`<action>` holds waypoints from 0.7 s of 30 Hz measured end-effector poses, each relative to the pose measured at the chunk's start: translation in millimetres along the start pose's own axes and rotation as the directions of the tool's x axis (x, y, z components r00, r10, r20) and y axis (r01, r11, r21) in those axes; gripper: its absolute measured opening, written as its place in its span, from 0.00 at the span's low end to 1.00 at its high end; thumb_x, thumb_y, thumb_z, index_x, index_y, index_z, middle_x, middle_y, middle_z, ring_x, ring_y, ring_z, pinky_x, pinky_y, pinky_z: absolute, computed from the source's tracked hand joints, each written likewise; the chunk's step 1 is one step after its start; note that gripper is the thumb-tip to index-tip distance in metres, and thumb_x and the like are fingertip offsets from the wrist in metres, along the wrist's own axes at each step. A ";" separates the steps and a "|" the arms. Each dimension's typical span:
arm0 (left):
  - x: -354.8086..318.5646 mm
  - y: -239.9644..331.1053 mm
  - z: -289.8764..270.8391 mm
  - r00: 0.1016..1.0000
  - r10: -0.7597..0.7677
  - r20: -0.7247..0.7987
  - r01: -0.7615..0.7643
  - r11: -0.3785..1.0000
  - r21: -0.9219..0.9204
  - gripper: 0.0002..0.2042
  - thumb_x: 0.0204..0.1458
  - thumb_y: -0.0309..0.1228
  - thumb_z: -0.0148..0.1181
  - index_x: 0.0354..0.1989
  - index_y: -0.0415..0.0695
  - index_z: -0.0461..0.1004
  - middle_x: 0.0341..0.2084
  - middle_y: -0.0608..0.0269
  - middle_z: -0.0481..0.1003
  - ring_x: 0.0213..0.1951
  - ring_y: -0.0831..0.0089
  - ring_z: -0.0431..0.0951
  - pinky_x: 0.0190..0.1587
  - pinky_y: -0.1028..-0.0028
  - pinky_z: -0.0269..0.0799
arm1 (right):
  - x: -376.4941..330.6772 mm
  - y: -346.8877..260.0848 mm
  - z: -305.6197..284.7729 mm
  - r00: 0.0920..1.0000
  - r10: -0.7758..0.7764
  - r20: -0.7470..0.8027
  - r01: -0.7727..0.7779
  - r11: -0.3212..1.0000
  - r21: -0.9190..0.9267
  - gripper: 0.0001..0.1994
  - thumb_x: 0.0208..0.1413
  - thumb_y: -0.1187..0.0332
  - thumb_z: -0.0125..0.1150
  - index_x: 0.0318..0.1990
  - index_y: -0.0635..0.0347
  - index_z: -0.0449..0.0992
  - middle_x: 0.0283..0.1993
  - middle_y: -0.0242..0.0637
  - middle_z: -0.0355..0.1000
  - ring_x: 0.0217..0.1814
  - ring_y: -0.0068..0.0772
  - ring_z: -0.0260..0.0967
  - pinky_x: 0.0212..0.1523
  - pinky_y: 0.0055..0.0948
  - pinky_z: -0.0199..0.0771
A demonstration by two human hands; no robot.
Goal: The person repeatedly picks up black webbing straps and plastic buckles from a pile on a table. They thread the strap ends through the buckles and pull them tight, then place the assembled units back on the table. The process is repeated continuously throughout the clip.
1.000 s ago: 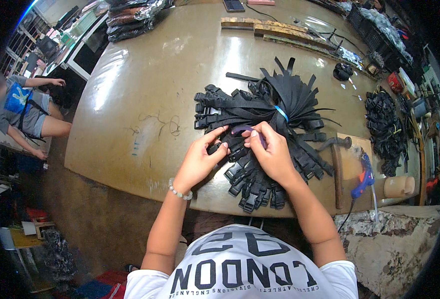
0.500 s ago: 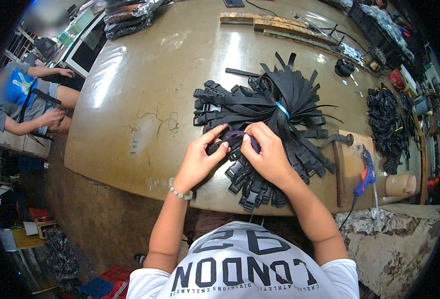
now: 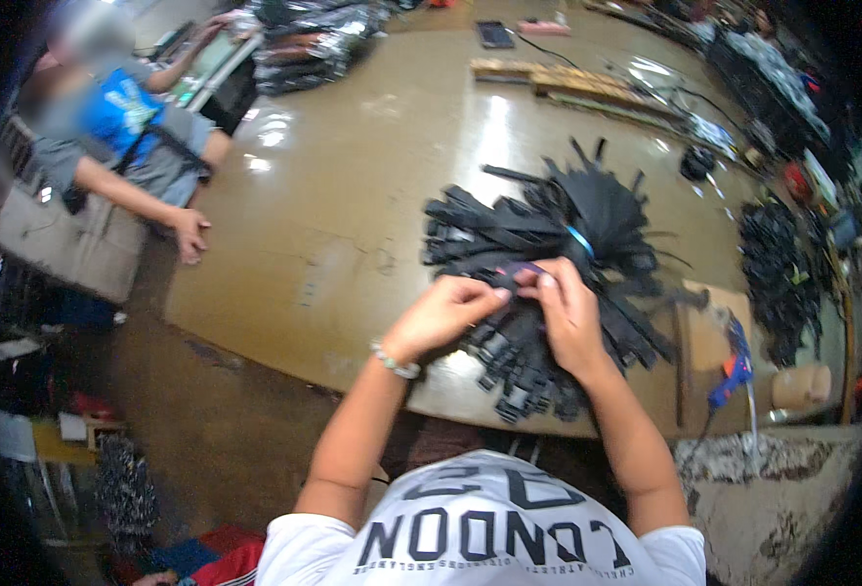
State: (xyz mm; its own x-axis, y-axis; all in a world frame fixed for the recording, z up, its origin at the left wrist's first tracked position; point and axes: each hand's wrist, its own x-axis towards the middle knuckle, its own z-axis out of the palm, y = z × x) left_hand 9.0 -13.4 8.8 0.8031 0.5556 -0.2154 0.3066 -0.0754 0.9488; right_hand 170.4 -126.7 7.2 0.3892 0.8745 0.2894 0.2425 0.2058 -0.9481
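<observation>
A large fan of black webbing straps (image 3: 604,200) with black plastic buckles (image 3: 514,386) lies on the table before me, gathered at its middle by a blue tie (image 3: 579,240). At its near left side my left hand (image 3: 455,311) pinches a black buckle strap, mostly hidden by my fingers. My right hand (image 3: 569,317) is closed with thumb and fingertips on a narrow purple strip (image 3: 521,268), which arches between both hands over the black webbing. Motion blur hides the exact grip.
A hammer (image 3: 683,361) and a blue glue gun (image 3: 738,363) lie right of the straps, near a tan roll (image 3: 802,387). Wooden strips (image 3: 577,83) and plastic-wrapped packs (image 3: 314,44) lie farther back. More black straps (image 3: 777,273) are heaped at right. Another person (image 3: 133,137) sits at left.
The whole view has shifted, so the table and bundle appear farther right. My left fingers have drawn together into a pinch. The other person has turned, one arm now stretched toward the back.
</observation>
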 end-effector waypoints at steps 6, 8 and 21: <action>2.4 -2.0 18.5 0.948 0.092 -0.304 -0.098 0.995 -0.007 0.16 0.60 0.39 0.57 0.35 0.35 0.78 0.23 0.62 0.78 0.28 0.80 0.76 0.33 0.74 0.72 | 2.1 -14.8 -1.0 0.991 0.137 0.006 -0.133 0.969 -0.207 0.09 0.65 0.69 0.47 0.36 0.64 0.68 0.26 0.41 0.74 0.21 0.29 0.70 0.26 0.31 0.70; 0.5 -1.0 22.7 0.925 0.095 -0.369 -0.066 0.994 0.092 0.14 0.62 0.38 0.55 0.37 0.38 0.77 0.23 0.65 0.78 0.28 0.82 0.76 0.32 0.76 0.71 | 3.4 -13.4 3.7 0.994 0.108 -0.026 -0.110 0.977 -0.182 0.09 0.66 0.69 0.46 0.36 0.65 0.67 0.28 0.42 0.75 0.21 0.27 0.70 0.25 0.31 0.71; -3.7 -11.8 20.7 0.868 0.421 -0.261 -0.235 0.814 0.531 0.11 0.60 0.38 0.53 0.34 0.43 0.74 0.25 0.51 0.77 0.29 0.53 0.79 0.31 0.60 0.73 | 6.8 4.6 10.9 0.970 0.229 0.087 -0.238 0.963 0.128 0.13 0.70 0.64 0.39 0.37 0.65 0.64 0.34 0.42 0.74 0.25 0.23 0.72 0.26 0.23 0.73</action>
State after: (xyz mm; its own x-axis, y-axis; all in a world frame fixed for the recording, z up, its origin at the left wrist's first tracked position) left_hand 12.9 -31.7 -6.3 0.6931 0.6670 0.2732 0.3320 -0.6319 0.7004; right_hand 164.5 -115.0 3.3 0.3556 0.9332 0.0524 0.0266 0.0459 -0.9986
